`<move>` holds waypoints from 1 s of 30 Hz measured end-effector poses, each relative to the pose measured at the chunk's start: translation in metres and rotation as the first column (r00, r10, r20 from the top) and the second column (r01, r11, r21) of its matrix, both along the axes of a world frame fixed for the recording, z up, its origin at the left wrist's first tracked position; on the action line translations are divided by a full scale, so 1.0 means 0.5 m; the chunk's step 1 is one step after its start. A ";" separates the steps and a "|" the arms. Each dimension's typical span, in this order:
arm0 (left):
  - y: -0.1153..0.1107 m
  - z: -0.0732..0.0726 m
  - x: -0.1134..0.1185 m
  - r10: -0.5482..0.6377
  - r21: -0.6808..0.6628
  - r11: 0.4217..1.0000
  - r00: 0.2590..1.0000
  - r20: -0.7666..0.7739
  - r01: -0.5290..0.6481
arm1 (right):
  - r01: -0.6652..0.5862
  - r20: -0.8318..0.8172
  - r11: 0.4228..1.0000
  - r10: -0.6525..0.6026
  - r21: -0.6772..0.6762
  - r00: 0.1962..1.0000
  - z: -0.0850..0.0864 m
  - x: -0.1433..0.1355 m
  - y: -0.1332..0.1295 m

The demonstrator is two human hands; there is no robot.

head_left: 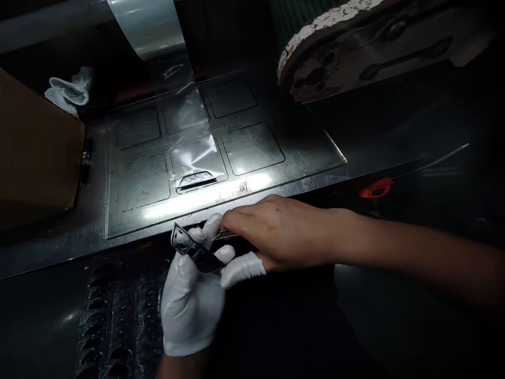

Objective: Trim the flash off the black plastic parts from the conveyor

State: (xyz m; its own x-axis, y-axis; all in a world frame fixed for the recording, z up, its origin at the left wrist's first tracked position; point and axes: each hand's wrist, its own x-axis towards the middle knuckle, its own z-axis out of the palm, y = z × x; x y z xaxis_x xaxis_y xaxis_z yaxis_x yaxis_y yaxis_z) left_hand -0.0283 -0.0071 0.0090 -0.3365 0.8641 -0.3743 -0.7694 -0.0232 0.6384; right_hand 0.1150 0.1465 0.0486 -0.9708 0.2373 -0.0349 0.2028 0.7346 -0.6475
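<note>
My left hand [193, 310], in a white glove, grips a small black plastic part [192, 248] between thumb and fingers, its hollow side turned up. My right hand [284, 231] is bare except for a white cover on the thumb, which presses close to the part's lower end. In its closed fingers is a slim, pointed metal tool [224, 235], mostly hidden, with its tip towards the part. Beyond the hands, a similar black part [196, 180] lies on the work mat [252, 184] at the end of a strip of clear film [193, 150].
A cardboard box [35, 152] stands at left, with a crumpled white glove or cloth [71, 89] behind it. Clear trays [112, 321] of dark parts lie lower left. An orange handle [374, 188] is at right, below a bulky worn machine arm [335, 58].
</note>
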 end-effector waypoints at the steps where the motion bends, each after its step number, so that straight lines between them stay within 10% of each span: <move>1: -0.003 -0.002 -0.001 -0.015 0.006 1.000 1.000 0.010 0.015 | -0.017 0.010 1.000 0.017 0.007 1.000 -0.001 -0.001 0.000; 30: -0.043 -0.035 -0.021 -0.256 -0.101 0.966 0.943 -0.212 0.239 | 0.006 0.191 1.000 -0.007 0.005 0.982 0.000 -0.002 -0.041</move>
State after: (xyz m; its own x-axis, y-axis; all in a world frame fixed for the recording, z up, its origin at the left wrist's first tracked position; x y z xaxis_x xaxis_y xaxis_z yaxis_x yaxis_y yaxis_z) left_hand -0.0386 -0.0289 -0.0086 -0.1971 0.9037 -0.3802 -0.5843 0.2031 0.7857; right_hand 0.1139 0.1259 0.0484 -0.9448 0.2439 -0.2188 0.3272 0.7354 -0.5933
